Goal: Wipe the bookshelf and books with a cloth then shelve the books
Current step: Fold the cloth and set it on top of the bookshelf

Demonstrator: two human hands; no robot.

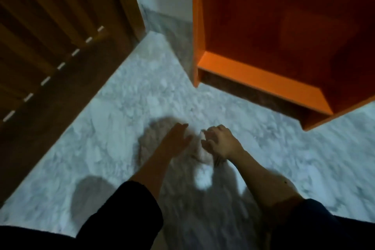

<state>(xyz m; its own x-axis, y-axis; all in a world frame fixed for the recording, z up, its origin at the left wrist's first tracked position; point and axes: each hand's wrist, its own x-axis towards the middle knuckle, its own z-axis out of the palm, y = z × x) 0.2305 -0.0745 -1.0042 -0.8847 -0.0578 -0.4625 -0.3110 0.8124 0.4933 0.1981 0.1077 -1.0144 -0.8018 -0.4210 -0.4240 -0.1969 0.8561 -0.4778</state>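
A pale, mottled marble floor (125, 111) fills most of the downward view, which is dim and blurred. A dark brown wooden door (50, 36) runs along the left side. At the upper right stands an orange bookshelf (263, 75), its lowest compartment open toward the viewer; no books show anywhere in the frame. Two bare forearms in dark sleeves (125, 209) reach in from the bottom edge and meet above the floor, near the shelf's lower corner but apart from it. The left hand (177, 138) is flat with its fingers straight, and seems to lie against the cloth, though blur leaves the contact unsure. The right hand (222, 142) has its fingers curled and grips the cloth (203, 158), a small pale rag that bunches between the hands and hangs limp below them. It looks light, soft and floppy, so it should be easy to carry. Gathering it into a pad under the palm would likely wipe better than pinching one edge.
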